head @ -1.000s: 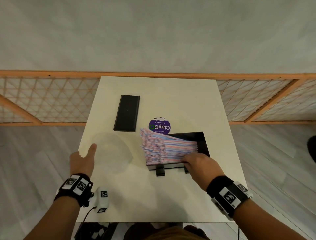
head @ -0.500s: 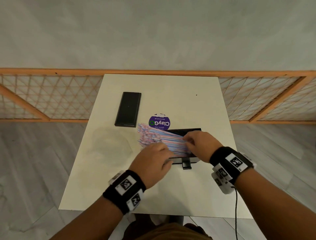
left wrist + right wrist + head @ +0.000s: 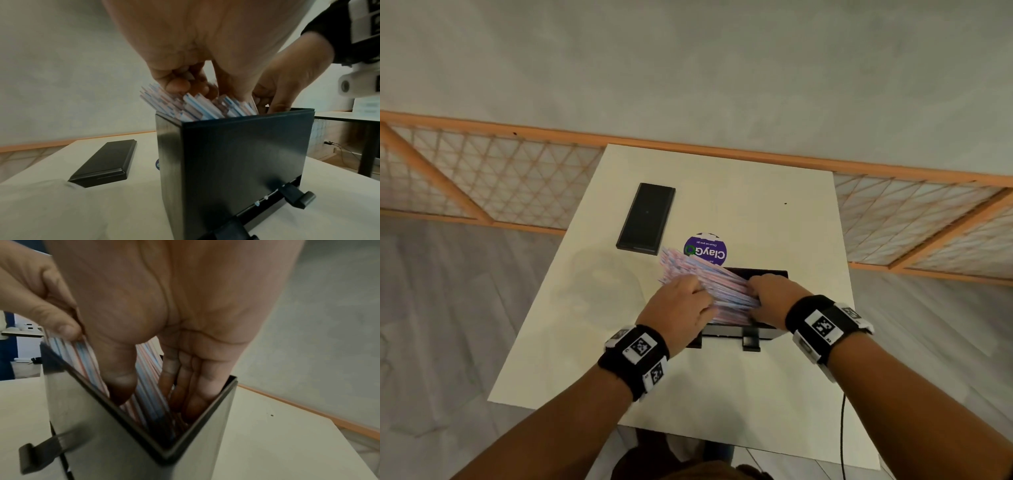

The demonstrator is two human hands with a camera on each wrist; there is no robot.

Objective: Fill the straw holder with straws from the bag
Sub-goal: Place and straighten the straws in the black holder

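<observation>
A black box-shaped straw holder (image 3: 756, 273) stands right of centre on the white table (image 3: 756, 394). A thick bundle of pink and blue striped straws (image 3: 702, 277) sticks out of its open top, leaning left. My left hand (image 3: 678, 305) is over the bundle's upper part; in the left wrist view its fingers (image 3: 180, 81) curl onto the straws (image 3: 205, 108). My right hand (image 3: 774, 294) is at the holder's right end. In the right wrist view its straight fingers (image 3: 191, 394) reach down inside the holder (image 3: 102, 418), with the thumb lying against the straws (image 3: 148, 369).
A flat black lid (image 3: 646, 219) lies at the table's back left. A round purple sticker (image 3: 705, 250) sits behind the holder. A clear plastic bag (image 3: 599, 284) lies flat left of the holder. Two black tabs (image 3: 751, 339) jut from the holder's front. A wooden lattice rail runs behind the table.
My left hand has come from the table's left edge onto the straws. My right hand has moved from the holder's front to its right end and reaches inside.
</observation>
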